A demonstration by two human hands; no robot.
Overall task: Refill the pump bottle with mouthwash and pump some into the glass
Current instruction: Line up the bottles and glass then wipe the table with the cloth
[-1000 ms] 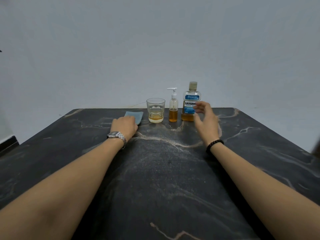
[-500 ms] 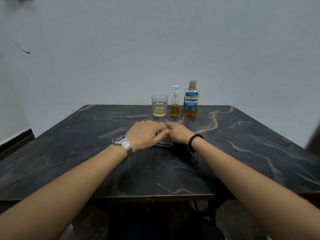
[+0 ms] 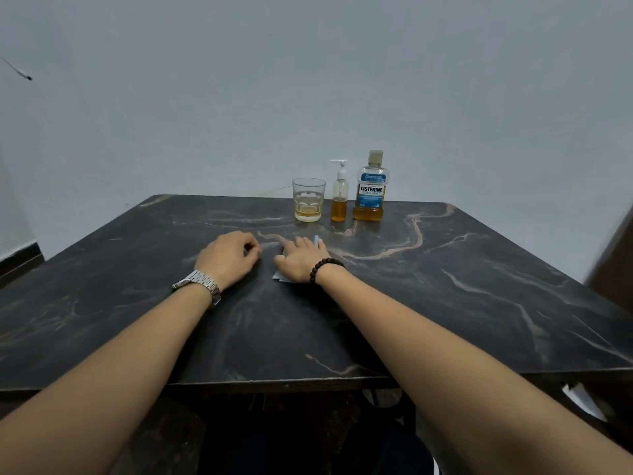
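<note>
At the far edge of the dark marble table [image 3: 445,286] stand three things in a row. A glass [image 3: 308,199] holds a little amber liquid. To its right is the small pump bottle [image 3: 339,195], about a third full, pump head on. Rightmost is the capped mouthwash bottle [image 3: 371,186], amber liquid low in it. My left hand [image 3: 228,257] rests mid-table with fingers curled and nothing in them. My right hand [image 3: 301,258] lies flat on a light blue cloth [image 3: 280,276], whose edges show beneath it. Both hands are well short of the bottles.
A plain pale wall rises right behind the table. A dark brown object [image 3: 613,269] is at the right edge of view. The table's near edge runs across the lower part of the view, with dark floor and my lap below.
My left hand pulled the cloth from the far left of the glass to mid-table. My right hand left the mouthwash bottle and now presses on the cloth. The hands have parted.
</note>
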